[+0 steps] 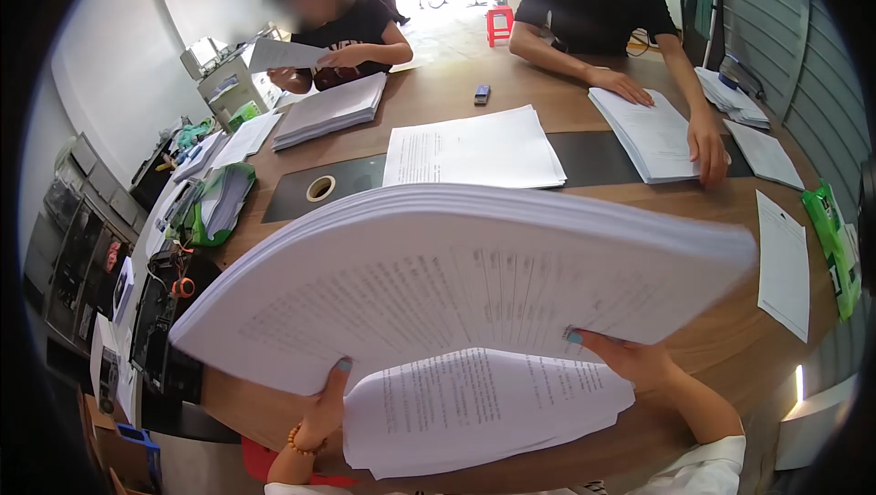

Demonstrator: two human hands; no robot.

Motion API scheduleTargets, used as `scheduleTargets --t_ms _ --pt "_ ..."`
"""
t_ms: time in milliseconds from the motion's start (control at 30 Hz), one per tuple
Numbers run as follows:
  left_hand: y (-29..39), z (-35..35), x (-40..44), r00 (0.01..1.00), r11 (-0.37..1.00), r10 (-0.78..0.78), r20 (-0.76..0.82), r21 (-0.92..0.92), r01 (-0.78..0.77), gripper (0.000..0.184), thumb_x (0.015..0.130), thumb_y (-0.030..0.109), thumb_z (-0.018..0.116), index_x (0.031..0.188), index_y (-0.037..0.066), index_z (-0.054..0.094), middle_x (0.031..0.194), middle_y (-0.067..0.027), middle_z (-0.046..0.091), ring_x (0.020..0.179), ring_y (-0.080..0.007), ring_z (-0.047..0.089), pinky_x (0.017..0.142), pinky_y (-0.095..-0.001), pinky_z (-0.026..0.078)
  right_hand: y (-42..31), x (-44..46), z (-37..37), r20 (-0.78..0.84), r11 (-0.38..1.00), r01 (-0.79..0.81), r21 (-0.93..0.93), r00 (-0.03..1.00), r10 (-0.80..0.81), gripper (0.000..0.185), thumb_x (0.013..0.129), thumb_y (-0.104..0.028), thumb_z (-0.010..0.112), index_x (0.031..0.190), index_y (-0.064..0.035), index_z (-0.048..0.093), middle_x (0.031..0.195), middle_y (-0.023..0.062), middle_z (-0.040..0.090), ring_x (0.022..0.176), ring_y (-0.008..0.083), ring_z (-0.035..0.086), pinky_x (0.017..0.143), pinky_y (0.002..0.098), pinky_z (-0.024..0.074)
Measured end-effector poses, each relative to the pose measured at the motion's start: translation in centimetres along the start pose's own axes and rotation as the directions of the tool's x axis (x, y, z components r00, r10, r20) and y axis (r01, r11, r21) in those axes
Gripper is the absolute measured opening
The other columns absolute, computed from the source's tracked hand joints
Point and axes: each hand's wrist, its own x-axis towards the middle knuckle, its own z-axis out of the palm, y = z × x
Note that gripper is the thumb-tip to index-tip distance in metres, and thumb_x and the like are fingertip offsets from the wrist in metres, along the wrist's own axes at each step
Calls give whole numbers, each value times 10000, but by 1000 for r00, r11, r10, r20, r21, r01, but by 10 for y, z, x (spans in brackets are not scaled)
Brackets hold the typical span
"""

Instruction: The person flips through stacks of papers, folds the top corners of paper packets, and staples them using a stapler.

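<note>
A thick stack of printed sheets (pixel 456 267) is held up and bowed across the middle of the view. My left hand (pixel 324 408), with a beaded bracelet at the wrist, grips its lower left edge, thumb on the near face. At the lower right edge, my right hand (pixel 630 356) is closed on the same stack, its thumb also in front. The fingers behind the paper are hidden. Below the raised stack, a second pile of printed sheets (pixel 484 413) lies on the wooden table (pixel 721 312) near my body.
Another paper stack (pixel 474 148) lies beyond, near a roll of tape (pixel 321 188) and a small blue object (pixel 482 94). Across the table, one person holds sheets (pixel 283 55); another rests both hands on a stack (pixel 643 135). Green packaging (pixel 830 244) is at right.
</note>
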Motion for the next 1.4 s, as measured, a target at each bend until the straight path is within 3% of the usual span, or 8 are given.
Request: scheduleTargets --t_ms 400,667,733,800,967,1167,1300,1400 --pt "5 8 -5 957 950 241 160 163 -266 124 812 10 601 927 -34 615 897 -43 627 783 -127 567 720 -257 458 19 6 1 -34 981 -188 41 981 189 275 736 15 685 1000 1 611 953 68 642 859 131 597 731 259 496" --pt "37 22 -15 982 990 117 -149 -59 -127 128 816 45 618 922 -28 617 871 -33 616 782 -112 552 718 -249 446 6 0 -7 172 905 227 -360 969 -175 259 769 -77 683 1012 -17 613 915 70 646 804 162 612 699 269 492" --pt "37 19 -14 978 975 186 -93 -107 -195 125 815 36 616 924 -26 615 874 -35 614 787 -107 545 717 -248 441 -24 11 -11 280 867 -227 -443 884 374 236 823 -196 626 995 -35 627 905 71 647 776 208 614 694 284 489" --pt "29 14 -9 982 984 172 -79 -28 -175 128 813 26 615 931 -23 614 881 -38 614 798 -106 543 723 -246 437 -22 22 -10 357 736 -141 -662 804 475 252 835 -229 608 997 -38 627 909 72 646 777 225 613 699 288 488" --pt "11 11 -4 976 975 219 -19 53 -217 148 806 10 616 950 -23 609 898 -44 617 822 -114 547 748 -245 430 28 4 1 67 998 49 28 996 -50 292 722 -72 728 990 -19 625 937 68 644 814 147 610 705 269 493" --pt "-10 -13 -7 965 917 243 100 299 -263 166 814 21 607 974 -21 605 960 -41 605 874 -128 541 779 -254 428 20 9 1 20 998 -19 52 1000 18 292 710 -53 736 974 -6 620 935 59 640 835 143 599 724 264 481" --pt "21 7 -12 996 997 69 -60 -31 -71 212 812 33 614 1015 -21 582 1011 -43 581 904 -133 529 806 -264 428 13 10 -4 30 994 101 -41 995 -100 299 715 -58 734 985 -6 619 939 63 640 832 154 597 720 270 479" --pt "20 6 -16 972 971 71 -226 -208 -119 249 808 28 616 1045 -22 560 1037 -48 565 911 -131 523 809 -265 429 1 7 -7 78 978 -205 27 976 202 313 719 -94 740 995 -8 618 928 60 640 815 162 595 701 274 476"
